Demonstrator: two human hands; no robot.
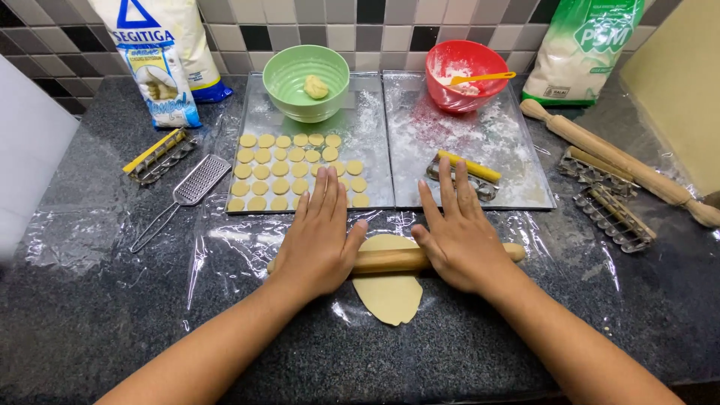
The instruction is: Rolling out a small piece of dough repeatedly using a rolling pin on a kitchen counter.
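Head view: both flat, open hands, left hand (319, 240) and right hand (459, 238), press the rolling pin (390, 259) lying across the dough sheet (390, 294).

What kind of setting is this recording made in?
Most likely a home kitchen counter set up for baking: a tiled wall, flour bags, and both hands pressing a rolling pin over flattened dough.

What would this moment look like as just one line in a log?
left hand: flat on rolling pin | right hand: flat on rolling pin | dough: under pin | cut rounds: on tray
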